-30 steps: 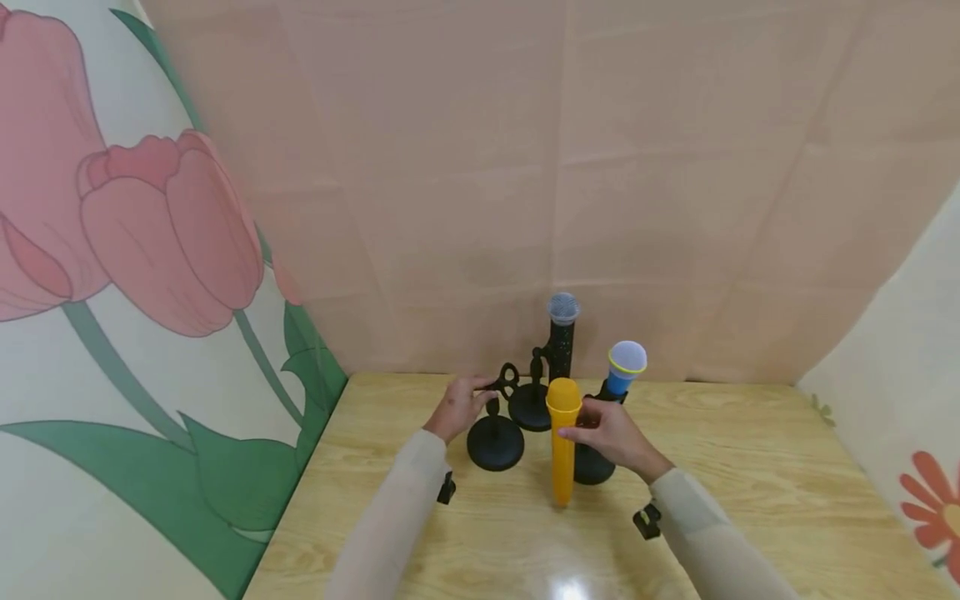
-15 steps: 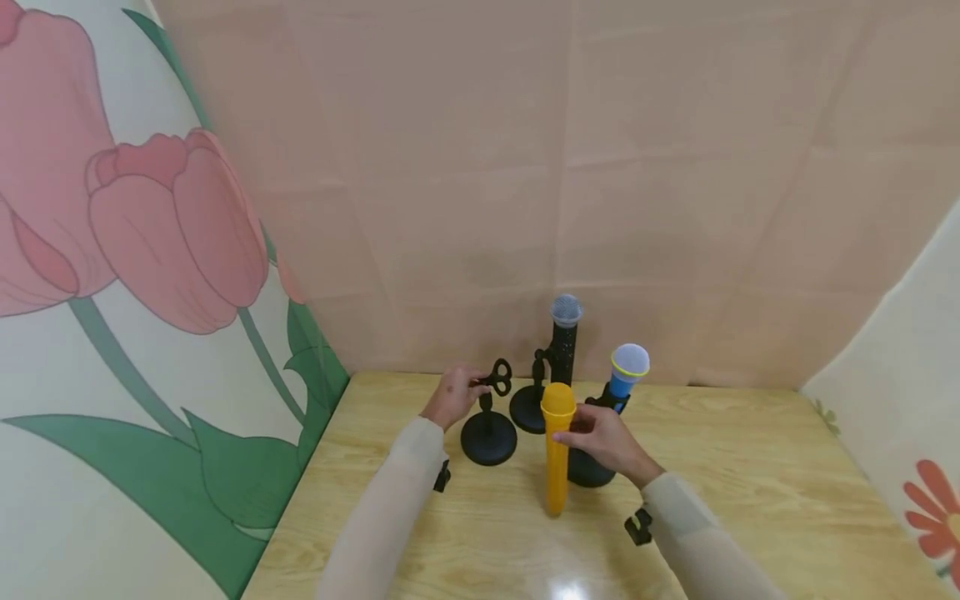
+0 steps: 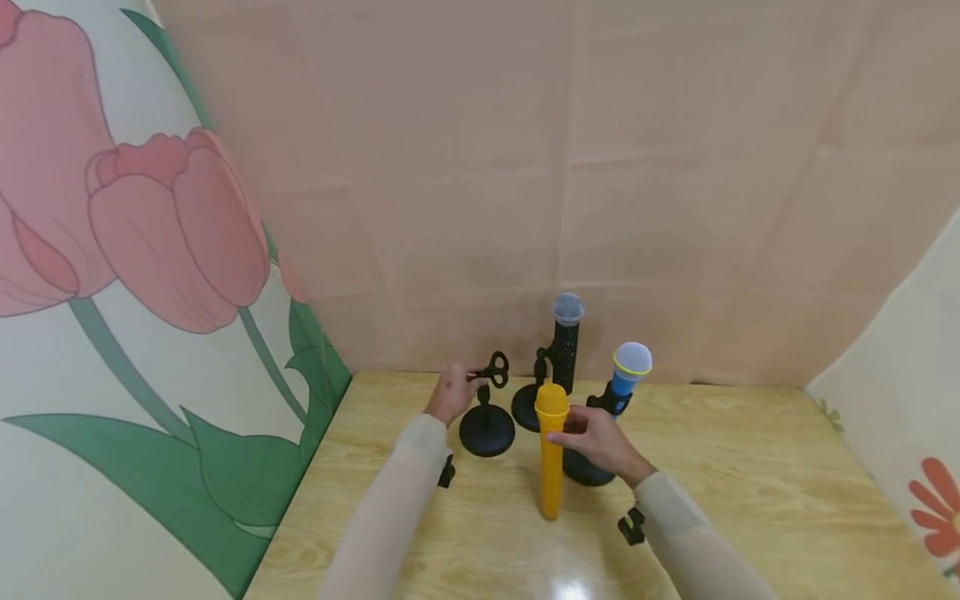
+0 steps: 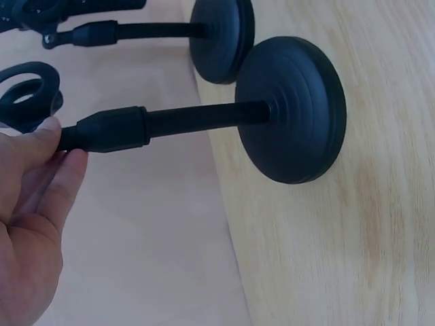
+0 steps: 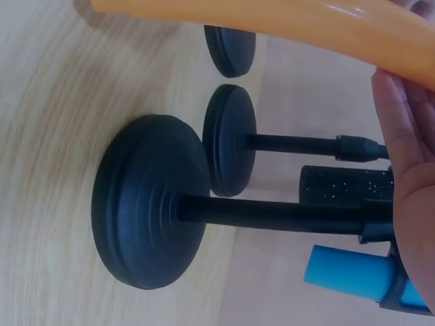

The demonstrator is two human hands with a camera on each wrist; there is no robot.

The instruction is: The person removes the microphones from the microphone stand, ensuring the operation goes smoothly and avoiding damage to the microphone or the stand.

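My left hand [image 3: 452, 393] pinches the neck of a black desktop microphone stand [image 3: 487, 433] just below its clip [image 3: 498, 369], which holds no microphone. In the left wrist view, thumb and fingertips meet the stand's neck [image 4: 112, 129], and its round base [image 4: 292, 109] is at the wooden table. My right hand [image 3: 603, 440] holds a yellow toy microphone [image 3: 551, 467] upright, head up, to the right of that stand. Seen from the right wrist, the yellow microphone's handle [image 5: 272, 24] crosses the top of the view against the fingers.
Behind, a black microphone with a silver head [image 3: 566, 346] sits in a second stand [image 3: 528, 408]. A blue microphone with a white head [image 3: 632, 360] sits in a third stand [image 3: 588, 469], partly behind my right hand. A pink cloth [image 3: 480, 208] hangs behind the table [image 3: 720, 483].
My left hand and its stand have shifted slightly left and back, and the clip has turned. The yellow microphone has moved a little left and nearer in my right hand.
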